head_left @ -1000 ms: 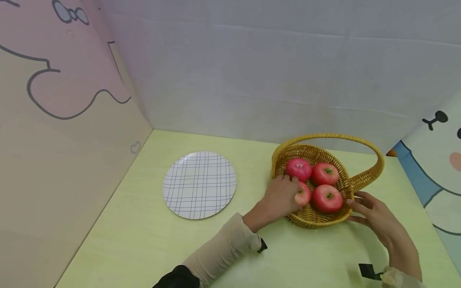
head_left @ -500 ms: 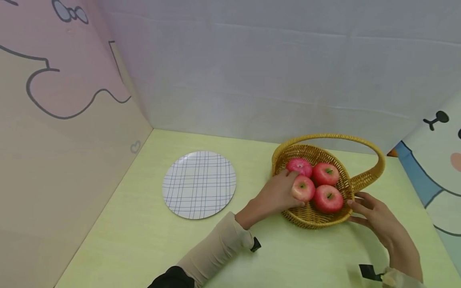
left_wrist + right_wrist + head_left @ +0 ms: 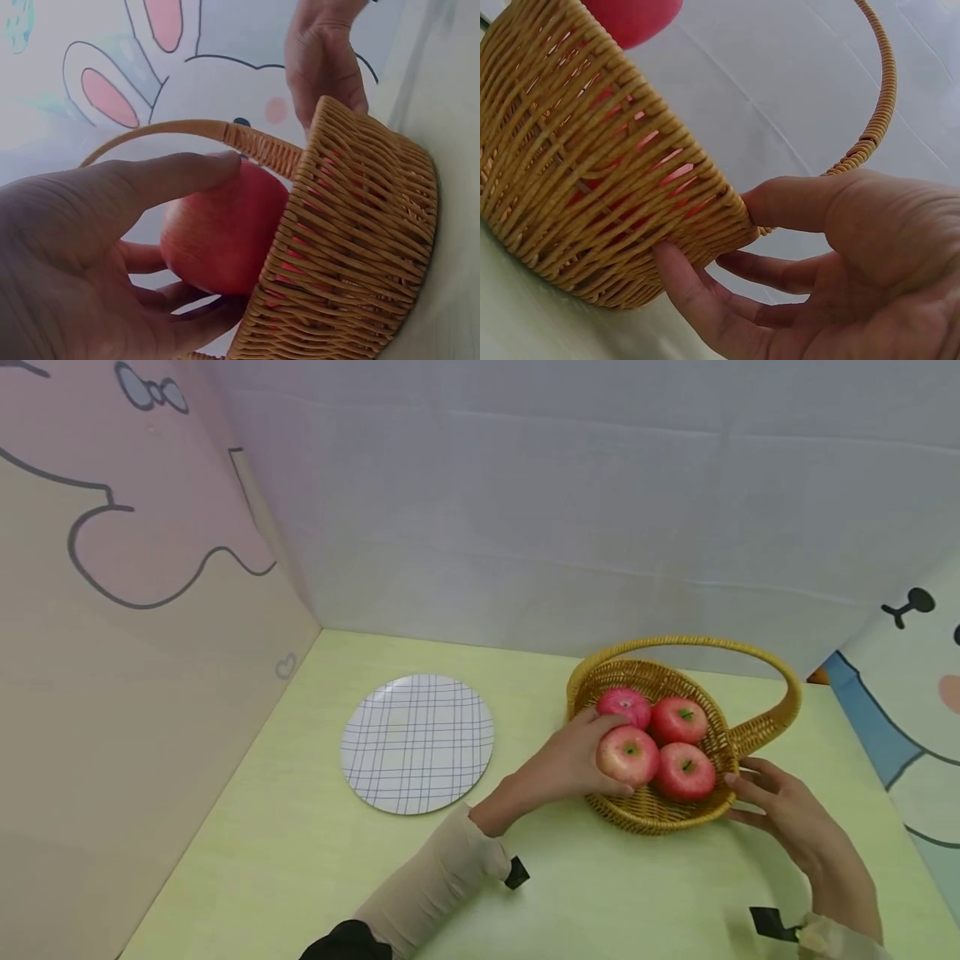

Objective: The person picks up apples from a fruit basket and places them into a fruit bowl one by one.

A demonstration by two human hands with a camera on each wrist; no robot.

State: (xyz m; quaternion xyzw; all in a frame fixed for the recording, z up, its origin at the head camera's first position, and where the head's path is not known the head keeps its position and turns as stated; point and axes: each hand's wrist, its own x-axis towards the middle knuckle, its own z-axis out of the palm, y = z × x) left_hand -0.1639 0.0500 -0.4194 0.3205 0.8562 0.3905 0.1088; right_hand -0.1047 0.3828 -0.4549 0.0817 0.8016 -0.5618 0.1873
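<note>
My left hand (image 3: 570,760) curls its thumb and fingers round a red apple (image 3: 628,757) at the left side of a wicker basket (image 3: 651,825). In the left wrist view, that apple (image 3: 225,234) shows above the basket's rim, the thumb over it and fingertips below. Three more apples lie in the basket: a pinker one (image 3: 622,703) at back left, one (image 3: 679,720) at back right, and one (image 3: 686,773) at front right. At the opposite side, my right hand (image 3: 840,277) holds the basket's edge, thumb at the rim and fingers against the outer weave.
A round white plate (image 3: 417,743) with a blue line grid lies on the pale yellow-green table (image 3: 300,852), left of the basket. The basket's tall arched handle (image 3: 690,643) leans toward the back wall. Printed panels stand at left and right.
The apple in my left hand has come up and slightly left from among the others, toward the basket's left rim. My right hand stays at the basket's edge.
</note>
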